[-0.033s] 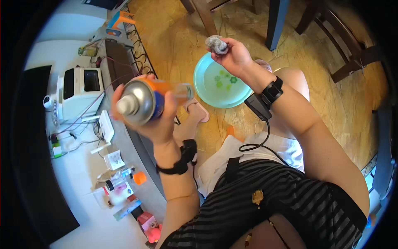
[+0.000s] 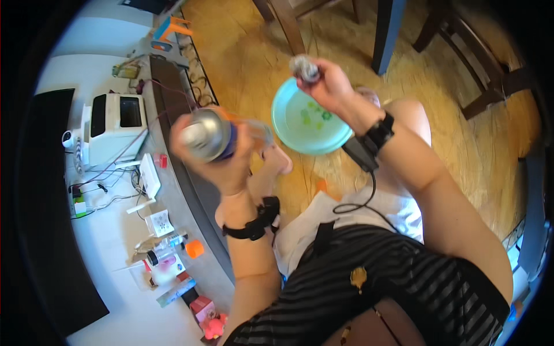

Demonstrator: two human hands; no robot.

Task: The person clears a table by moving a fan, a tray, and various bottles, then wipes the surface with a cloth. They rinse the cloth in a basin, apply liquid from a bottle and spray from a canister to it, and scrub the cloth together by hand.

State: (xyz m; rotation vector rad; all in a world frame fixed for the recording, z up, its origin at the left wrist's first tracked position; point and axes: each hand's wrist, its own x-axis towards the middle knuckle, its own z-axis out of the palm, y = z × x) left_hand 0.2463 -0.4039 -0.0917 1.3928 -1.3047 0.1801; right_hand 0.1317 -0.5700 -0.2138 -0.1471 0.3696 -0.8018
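My left hand [image 2: 234, 173] is wrapped around an aerosol can [image 2: 214, 138], its silver top and white nozzle facing me. The can is blurred, with orange and blue on its side. In my right hand [image 2: 334, 89] is a small grey crumpled wad [image 2: 304, 69], which looks like a rag. It is pinched between the fingers at the far edge of a light green basin [image 2: 288, 138]. Green flower prints [image 2: 316, 115] mark the bottom of the basin, which stands on the floor. My right wrist hides part of its rim.
To the left runs a long cabinet with a white boxy device [image 2: 115, 124], a white router [image 2: 149, 176], cables, an orange cap [image 2: 194, 249] and a pink toy [image 2: 214, 327]. Dark wooden chair legs [image 2: 482, 69] stand at the far right. A black cable [image 2: 363, 209] hangs from my right wrist.
My left hand and the can have shifted slightly right. My right hand with the grey wad has moved a little right and nearer. Both hands keep their hold.
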